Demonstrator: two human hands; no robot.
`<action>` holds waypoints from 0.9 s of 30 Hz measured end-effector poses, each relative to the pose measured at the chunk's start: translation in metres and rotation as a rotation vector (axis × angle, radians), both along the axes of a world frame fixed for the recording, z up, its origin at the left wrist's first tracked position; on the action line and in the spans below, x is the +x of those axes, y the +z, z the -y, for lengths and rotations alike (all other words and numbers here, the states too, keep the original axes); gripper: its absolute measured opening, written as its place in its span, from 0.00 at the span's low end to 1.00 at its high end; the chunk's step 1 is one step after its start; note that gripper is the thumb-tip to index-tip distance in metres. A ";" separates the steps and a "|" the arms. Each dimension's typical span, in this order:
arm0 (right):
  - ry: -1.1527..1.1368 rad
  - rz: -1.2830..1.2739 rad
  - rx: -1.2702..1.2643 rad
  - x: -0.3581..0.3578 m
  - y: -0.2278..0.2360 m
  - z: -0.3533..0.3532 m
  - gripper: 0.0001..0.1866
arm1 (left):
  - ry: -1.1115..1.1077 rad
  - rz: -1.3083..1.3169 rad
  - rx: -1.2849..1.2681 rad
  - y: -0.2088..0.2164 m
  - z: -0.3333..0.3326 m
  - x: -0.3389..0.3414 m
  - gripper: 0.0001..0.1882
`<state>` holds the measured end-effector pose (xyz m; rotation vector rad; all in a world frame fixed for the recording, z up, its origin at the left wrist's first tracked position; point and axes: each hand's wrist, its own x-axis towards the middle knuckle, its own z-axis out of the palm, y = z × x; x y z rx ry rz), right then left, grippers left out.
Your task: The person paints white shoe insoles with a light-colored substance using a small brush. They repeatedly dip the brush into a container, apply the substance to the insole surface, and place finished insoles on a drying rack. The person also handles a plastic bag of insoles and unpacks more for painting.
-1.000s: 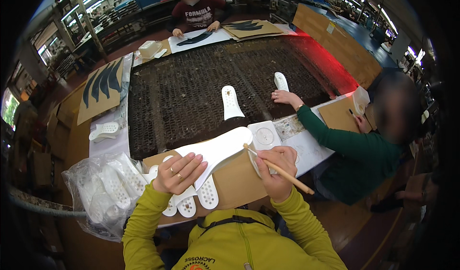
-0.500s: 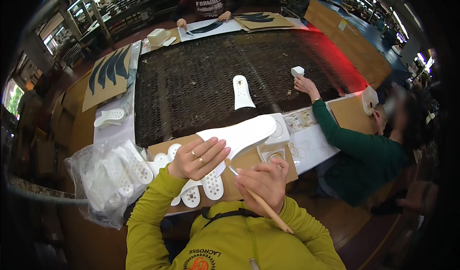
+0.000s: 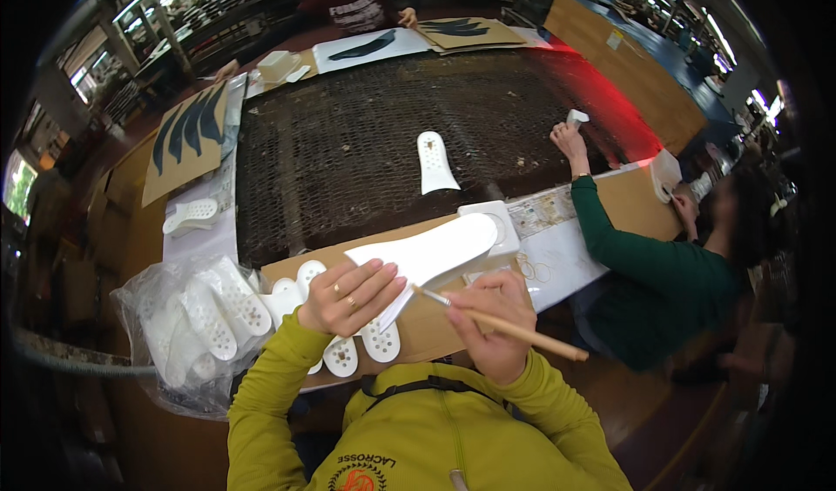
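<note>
My left hand grips the heel end of a white shoe sole, its smooth face up and its broad toe end pointing away to the right. In my right hand is a brush with a wooden handle, pinched near its metal collar. The bristle tip sits at the near side edge of the sole; whether it touches cannot be made out. Under my left hand, several white soles with rows of holes lie on a cardboard sheet. My left thumb is hidden beneath the sole.
A clear plastic bag of white soles lies at the left. A white container stands behind the held sole. One sole rests on the dark mesh belt. At right, a green-sleeved person's hand holds a white piece over the belt.
The brush handle has swung from pointing down to lying more sideways, its tip still by the sole's edge. The green-sleeved person's hand moved farther out; the far person's hand left the white sheet.
</note>
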<state>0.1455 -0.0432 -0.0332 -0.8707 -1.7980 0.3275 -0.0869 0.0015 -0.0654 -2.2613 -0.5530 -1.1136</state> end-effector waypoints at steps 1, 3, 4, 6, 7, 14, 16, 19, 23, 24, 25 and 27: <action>-0.040 -0.023 -0.011 0.004 0.000 -0.004 0.08 | -0.009 0.001 0.008 0.001 0.003 -0.001 0.12; -0.098 -0.065 -0.045 0.015 0.000 -0.007 0.08 | -0.012 -0.005 0.028 0.003 0.008 -0.005 0.12; -0.120 -0.094 -0.045 0.020 0.000 -0.008 0.07 | -0.012 -0.009 0.026 0.004 0.010 -0.007 0.12; -0.173 -0.139 -0.069 0.031 -0.001 -0.010 0.07 | -0.011 -0.019 0.022 0.006 0.014 -0.012 0.11; -0.162 -0.222 -0.122 0.036 -0.001 -0.011 0.07 | 0.007 -0.034 0.020 0.006 0.016 -0.014 0.12; -0.049 -0.360 -0.479 0.066 0.009 -0.028 0.10 | -0.049 -0.044 -0.050 0.005 0.026 -0.030 0.13; 0.054 -0.347 -0.587 0.071 0.011 -0.035 0.11 | -0.078 -0.050 -0.085 0.004 0.028 -0.035 0.12; 0.188 -0.346 -0.659 0.074 0.012 -0.048 0.11 | -0.130 -0.003 -0.144 0.000 0.027 -0.038 0.12; 0.019 -0.223 -0.428 0.071 0.009 -0.057 0.08 | -0.195 0.291 -0.355 -0.009 0.018 -0.034 0.10; 0.018 -0.303 -0.399 0.070 0.009 -0.057 0.08 | -0.208 0.364 -0.377 -0.013 0.015 -0.033 0.09; 0.018 -0.392 -0.378 0.069 0.009 -0.056 0.08 | -0.220 0.436 -0.402 -0.018 0.012 -0.032 0.08; 0.062 -0.572 -0.387 0.067 0.010 -0.052 0.07 | -0.235 0.579 -0.441 -0.027 0.005 -0.031 0.06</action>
